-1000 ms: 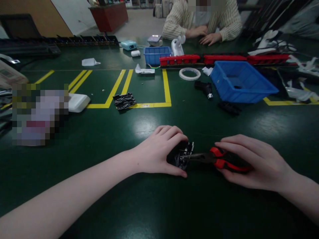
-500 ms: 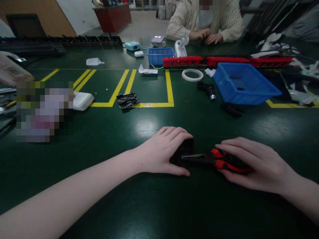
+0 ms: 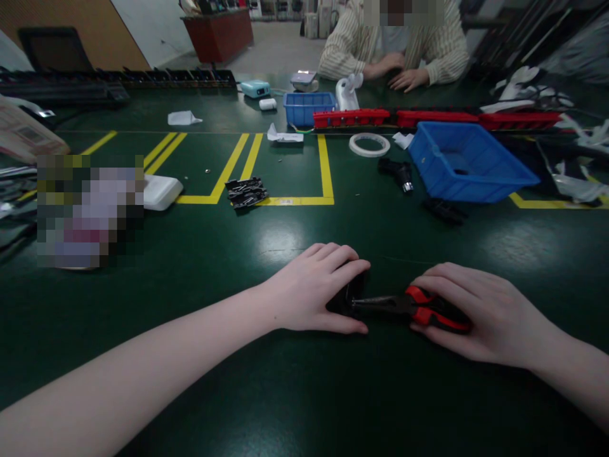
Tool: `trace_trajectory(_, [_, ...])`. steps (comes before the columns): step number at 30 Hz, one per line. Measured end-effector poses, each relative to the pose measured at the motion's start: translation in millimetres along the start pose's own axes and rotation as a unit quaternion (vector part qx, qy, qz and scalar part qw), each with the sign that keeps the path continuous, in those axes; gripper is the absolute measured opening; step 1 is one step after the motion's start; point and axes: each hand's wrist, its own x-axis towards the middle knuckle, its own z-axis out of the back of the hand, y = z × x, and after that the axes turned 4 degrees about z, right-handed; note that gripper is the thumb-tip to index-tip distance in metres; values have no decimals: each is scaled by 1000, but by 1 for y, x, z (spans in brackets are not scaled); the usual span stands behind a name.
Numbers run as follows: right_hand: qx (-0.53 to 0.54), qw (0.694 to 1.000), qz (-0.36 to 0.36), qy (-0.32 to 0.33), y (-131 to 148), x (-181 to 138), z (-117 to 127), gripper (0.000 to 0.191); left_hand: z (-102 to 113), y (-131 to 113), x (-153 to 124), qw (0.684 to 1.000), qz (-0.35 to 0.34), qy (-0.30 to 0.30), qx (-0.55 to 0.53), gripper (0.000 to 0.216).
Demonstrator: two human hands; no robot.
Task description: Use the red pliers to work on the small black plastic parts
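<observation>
My left hand point(image 3: 318, 289) is closed around a black part point(image 3: 340, 301) on the green tabletop point(image 3: 266, 387), its thumb on the near side and fingers on the far side. Most of that part is hidden under the palm. From the right, my right hand point(image 3: 480, 311) grips needle-nose pliers point(image 3: 419, 308) by their red and black handles. The dark jaws point left, and their tip meets the black part between my left thumb and index finger. Whether the jaws pinch anything is too dark to make out.
A cluster of black pieces point(image 3: 247, 192) lies ahead, left of centre. Farther right are a roll of white tape point(image 3: 369, 145), a black angled tool point(image 3: 398, 172) and a large blue bin point(image 3: 469, 178). Red strips point(image 3: 438, 119) run across the back. A person in a striped shirt point(image 3: 345, 44) sits opposite.
The whole view has shifted slightly. Both hands keep their holds, and the pliers' tip stays at the black part. The seated person's hands have moved a little.
</observation>
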Motion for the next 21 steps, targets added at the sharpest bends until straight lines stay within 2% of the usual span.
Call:
trace_trajectory(10, [15,1000,6,6,1,5,1,37,0,-1,0,1000,2,-13,-1,78])
trace_trajectory(15, [1,1000,-5,-13,3,4,0,35,-1,-1,-2,999,-7,-46,26,77])
trace_trajectory(21, [-39,999,20,-32,1,4,-1,36,-2,-3,-2,994,-7,-86,69,75])
